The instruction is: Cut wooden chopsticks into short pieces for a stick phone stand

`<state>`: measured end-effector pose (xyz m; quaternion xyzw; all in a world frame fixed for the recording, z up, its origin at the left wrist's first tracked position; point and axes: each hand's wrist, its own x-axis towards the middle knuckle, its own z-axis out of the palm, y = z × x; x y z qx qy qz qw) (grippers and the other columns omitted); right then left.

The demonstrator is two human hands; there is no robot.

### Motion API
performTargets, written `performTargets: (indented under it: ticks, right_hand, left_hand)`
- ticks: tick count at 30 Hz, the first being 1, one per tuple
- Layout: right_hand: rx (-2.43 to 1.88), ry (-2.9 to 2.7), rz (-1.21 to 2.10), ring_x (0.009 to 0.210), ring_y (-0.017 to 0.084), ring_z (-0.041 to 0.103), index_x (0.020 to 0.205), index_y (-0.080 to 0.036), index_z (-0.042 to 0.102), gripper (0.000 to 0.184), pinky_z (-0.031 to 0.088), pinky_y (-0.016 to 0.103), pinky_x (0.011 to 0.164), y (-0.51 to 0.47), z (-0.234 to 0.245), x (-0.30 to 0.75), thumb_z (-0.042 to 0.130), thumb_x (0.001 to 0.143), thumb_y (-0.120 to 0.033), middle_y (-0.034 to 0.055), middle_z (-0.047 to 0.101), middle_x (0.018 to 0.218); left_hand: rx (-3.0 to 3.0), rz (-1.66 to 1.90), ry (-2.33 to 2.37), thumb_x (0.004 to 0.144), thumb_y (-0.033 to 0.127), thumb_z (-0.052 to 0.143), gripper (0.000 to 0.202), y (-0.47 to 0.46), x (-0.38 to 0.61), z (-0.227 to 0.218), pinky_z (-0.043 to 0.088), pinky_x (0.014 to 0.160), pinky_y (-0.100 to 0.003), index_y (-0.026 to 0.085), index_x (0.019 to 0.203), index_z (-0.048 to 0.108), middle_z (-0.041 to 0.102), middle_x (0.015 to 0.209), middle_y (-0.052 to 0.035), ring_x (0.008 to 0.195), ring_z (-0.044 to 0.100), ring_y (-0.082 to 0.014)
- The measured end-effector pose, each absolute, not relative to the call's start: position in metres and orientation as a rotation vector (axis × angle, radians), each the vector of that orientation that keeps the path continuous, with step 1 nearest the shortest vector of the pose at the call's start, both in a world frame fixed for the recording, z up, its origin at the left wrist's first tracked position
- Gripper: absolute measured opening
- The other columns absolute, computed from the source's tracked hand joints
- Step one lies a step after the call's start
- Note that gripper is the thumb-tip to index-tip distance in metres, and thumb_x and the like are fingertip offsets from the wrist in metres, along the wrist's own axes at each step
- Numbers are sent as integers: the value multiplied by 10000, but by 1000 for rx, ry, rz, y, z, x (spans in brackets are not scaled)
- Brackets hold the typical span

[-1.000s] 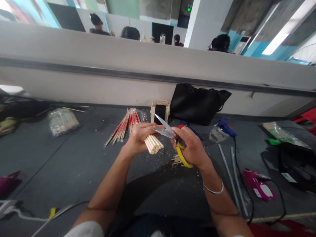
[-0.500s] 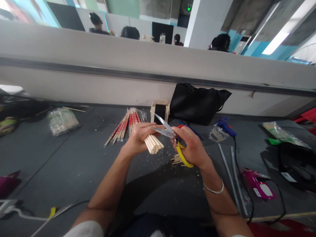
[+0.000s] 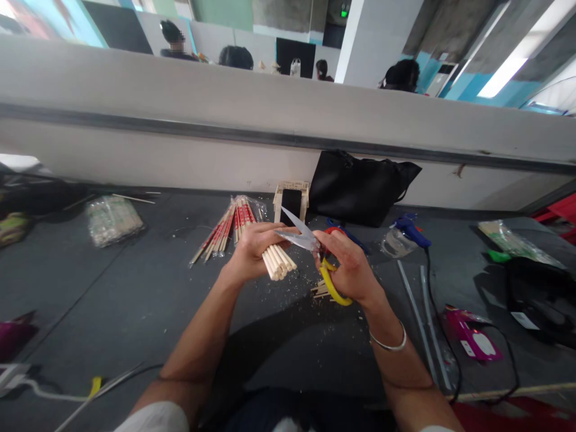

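My left hand (image 3: 251, 252) is closed round a bundle of pale wooden sticks (image 3: 279, 263), their cut ends pointing towards me. My right hand (image 3: 351, 271) grips yellow-handled scissors (image 3: 315, 252); the blades stand apart, pointing up and left, just above the stick ends. A few short cut stick pieces (image 3: 321, 290) and wood crumbs lie on the dark floor below my hands. A silver bangle sits on my right wrist.
A pack of red-and-white chopsticks (image 3: 227, 227), a small wooden frame (image 3: 292, 201) and a black bag (image 3: 360, 187) lie ahead by a low wall. A blue glue gun (image 3: 407, 231), glue sticks (image 3: 420, 312) and a magenta device (image 3: 470, 339) lie right. A wrapped packet (image 3: 112, 219) lies left. People sit beyond the wall.
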<state>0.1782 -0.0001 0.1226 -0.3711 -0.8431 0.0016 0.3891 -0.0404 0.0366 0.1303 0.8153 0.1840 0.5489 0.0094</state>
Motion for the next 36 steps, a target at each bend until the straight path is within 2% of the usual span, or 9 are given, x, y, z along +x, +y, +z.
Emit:
performTargets:
  ticks: [6,12,17,21,25,36]
  right_hand:
    - [-958,-2150,-11,668,158,545,1257,-202,618,400,490,276,639,0,124,178,525,877,-118,9,599,786]
    - [-961,-2168,-77,742,181,582,1227,-233,607,378,500,294,686,1,128,180,550,864,-147,23,618,836]
    - [-955,-2165,-84,784,195,590,1229,-232,594,387,506,307,715,0,130,179,564,855,-137,34,629,876]
    - [-930,-2173,-41,752,180,579,1221,-230,592,368,497,288,693,-1,131,179,554,870,-127,21,623,856]
    - [-909,-2205,9,730,167,570,1226,-206,596,372,489,275,676,0,131,181,555,866,-123,25,616,856]
    - [-940,-2228,85,728,159,550,1204,-202,615,340,463,270,676,-3,136,180,545,878,-134,25,623,860]
  left_hand:
    - [2503,1805,571,930,281,665,114,41,-40,124,515,520,-188,197,915,741,726,692,-10,562,673,-96]
    - [2523,1746,519,937,225,648,93,39,-40,131,523,536,-178,193,981,723,748,758,-10,604,689,-90]
    - [2563,1704,554,958,248,603,124,38,-42,134,540,546,-182,180,943,706,746,752,-14,612,696,-96]
    - [2601,1719,506,969,262,587,148,37,-43,136,522,498,-181,169,922,692,723,684,-6,539,661,-91]
    - [2602,1701,481,964,238,597,129,38,-45,135,556,539,-186,161,951,699,752,748,-32,593,698,-103]
    - [2530,1667,409,975,259,592,134,40,-44,133,534,510,-174,176,971,697,742,724,-27,567,684,-98]
